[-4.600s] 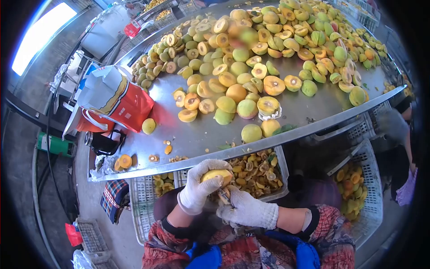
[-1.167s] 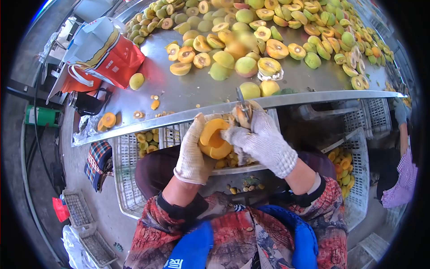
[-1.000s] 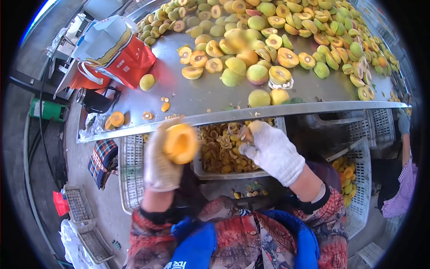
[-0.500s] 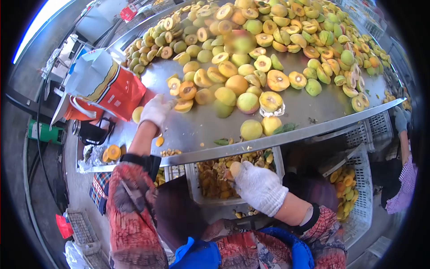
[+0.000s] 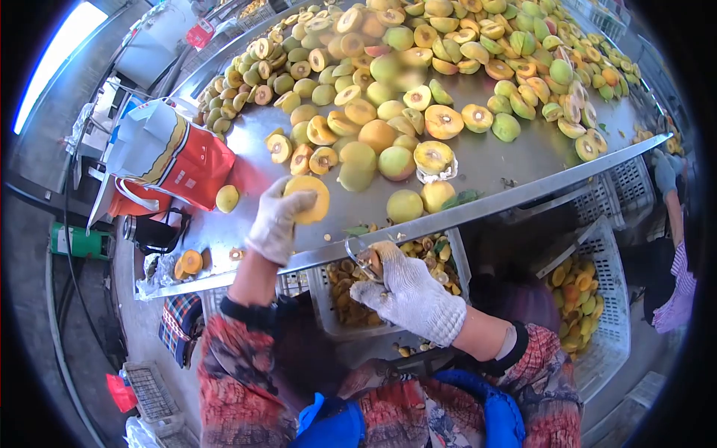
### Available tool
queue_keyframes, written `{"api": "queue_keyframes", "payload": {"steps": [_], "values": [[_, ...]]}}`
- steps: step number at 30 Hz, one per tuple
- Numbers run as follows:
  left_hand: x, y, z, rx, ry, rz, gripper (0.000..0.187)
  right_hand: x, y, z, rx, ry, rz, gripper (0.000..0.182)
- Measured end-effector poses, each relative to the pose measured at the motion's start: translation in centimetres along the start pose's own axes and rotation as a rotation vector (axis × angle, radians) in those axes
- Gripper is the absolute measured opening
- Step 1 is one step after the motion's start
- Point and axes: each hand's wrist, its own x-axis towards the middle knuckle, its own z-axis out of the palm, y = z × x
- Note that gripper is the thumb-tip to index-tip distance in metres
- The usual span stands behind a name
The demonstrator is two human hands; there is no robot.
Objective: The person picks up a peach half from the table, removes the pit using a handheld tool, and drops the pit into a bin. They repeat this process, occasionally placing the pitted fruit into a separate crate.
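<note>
My left hand (image 5: 273, 224), in a white knitted glove, is closed on a yellow peach half (image 5: 311, 198) above the table's near edge. Lower and to the right, my gloved right hand (image 5: 411, 290) grips a small pitting tool (image 5: 360, 249) with a curved metal loop; its handle is mostly hidden by the fingers. Under that hand, below the table edge, is a white crate (image 5: 323, 299) of peach scraps and pits. Cut peach halves (image 5: 323, 160) lie on the metal table (image 5: 314, 235) just beyond my left hand.
A large heap of peaches (image 5: 448, 45) covers the far side. On the left stand a red bag (image 5: 196, 168) and a black flask (image 5: 153, 230). A crate of peach halves (image 5: 609, 299) sits at lower right. At the right edge is another person's gloved hand (image 5: 665, 170).
My left hand has picked up a peach half from the table and brought it back towards me. My right hand has turned, showing the metal loop, and moved slightly left.
</note>
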Motion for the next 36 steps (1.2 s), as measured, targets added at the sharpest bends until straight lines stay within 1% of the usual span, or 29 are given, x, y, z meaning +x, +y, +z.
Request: {"api": "queue_keyframes", "payload": {"steps": [2,3,4,5,6,8,9,12,15,21,24,27,36], "values": [[-3.2,-0.5,2.5,-0.163,0.061,0.03,0.033,0.0,-0.1,0.3,-0.008,0.018,-0.008,0.044],[-4.3,-1.3,3.8,-0.266,0.132,0.047,0.032,0.0,0.0,0.5,-0.016,0.009,0.006,0.043],[-5.3,-2.2,4.5,-0.334,0.115,0.02,0.036,0.0,0.2,0.7,-0.025,-0.001,0.023,0.042],[-6.1,-2.9,5.2,-0.426,0.074,-0.02,0.036,-0.2,0.6,0.9,-0.098,0.005,-0.046,0.037],[-6.7,-3.5,6.0,-0.518,0.033,-0.06,0.036,-0.4,0.5,0.9,-0.145,-0.017,-0.038,0.037],[-8.0,-2.9,8.2,-0.645,0.099,-0.049,0.043,-0.7,0.3,0.7,-0.238,-0.061,-0.023,0.036],[-8.4,-2.6,8.8,-0.707,0.131,-0.042,0.047,-0.9,0.5,0.6,-0.254,-0.055,-0.083,0.03],[-8.2,-3.4,7.9,-0.714,0.059,0.001,0.061,-1.3,0.9,0.7,-0.255,-0.045,-0.073,0.03],[-8.7,-3.3,8.6,-0.733,0.075,0.041,0.061,-1.5,0.8,0.5,-0.292,-0.028,-0.125,0.03],[-9.3,-3.1,9.7,-0.708,0.085,0.104,0.052,-2.0,0.9,0.4,-0.297,-0.068,-0.052,0.032],[-9.6,-3.4,9.8,-0.68,0.055,0.131,0.047,-2.2,1.6,0.9,-0.352,-0.041,-0.088,0.042],[-9.8,-3.5,9.8,-0.642,0.05,0.142,0.044,-2.2,1.2,0.7,-0.285,-0.08,0.042,0.041],[-10.4,-3.6,9.7,-0.413,0.129,0.185,0.042,-2.5,2.8,1.9,-0.212,-0.041,-0.041,0.037]]}}
